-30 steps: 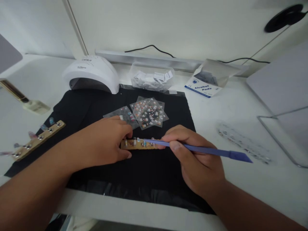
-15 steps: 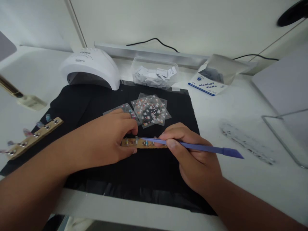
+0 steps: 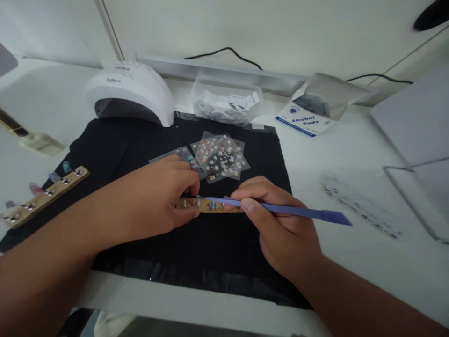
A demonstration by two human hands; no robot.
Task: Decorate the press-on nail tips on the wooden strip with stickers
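A white table [image 3: 305, 161] carries everything, with a black cloth [image 3: 224, 252] spread over its middle. Above the cloth, the left hand [image 3: 164, 196] has its thumb and bent index finger drawn narrow, gripping the left part of the short wooden strip. The right hand [image 3: 286, 229] pinches the purple tool between thumb and fingers, and a fingertip reaches the strip's right part. A white domed lamp [image 3: 131, 91] stands at the cloth's far left corner, its opening facing the near side. Right of the clear container, an open box printed "Alcohol Pads" [image 3: 308, 119] stands on the table. The clear container [image 3: 228, 114], holding white packets, sits behind the cloth. Patterned transparent sheets [image 3: 220, 157] lie overlapping beyond the hands; another is partly hidden by the left hand. At the left, a long wooden strip [image 3: 42, 201] bears metal studs and coloured nail tips. The purple tool [image 3: 294, 211] slants across the short wooden strip [image 3: 224, 210], its thin end by the left fingertips. This strip lies between the hands, over the cloth, with small nail tips [image 3: 213, 205] along it.
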